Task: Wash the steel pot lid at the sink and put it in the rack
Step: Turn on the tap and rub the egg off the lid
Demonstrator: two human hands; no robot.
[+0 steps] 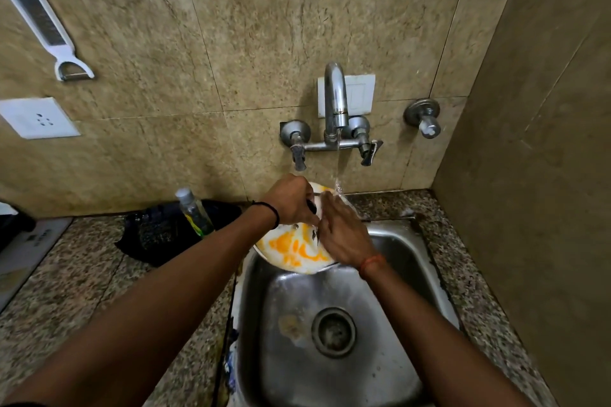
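The steel pot lid (292, 249) is held tilted over the back left of the sink (396, 324); its surface is smeared with orange and white residue. My left hand (292, 200) grips the lid's black knob from above. My right hand (344, 236) lies on the lid's right side, fingers stretched up toward the falling water. Water runs from the tap (335, 102) onto the lid's upper edge. My hands hide much of the lid's right half and its knob.
A clear soap bottle (195, 211) stands on the granite counter (66, 281) left of the sink, in front of a black cloth or bag (155, 235). A peeler-grater (43, 23) and a socket (39, 117) are on the wall. A side wall closes the right.
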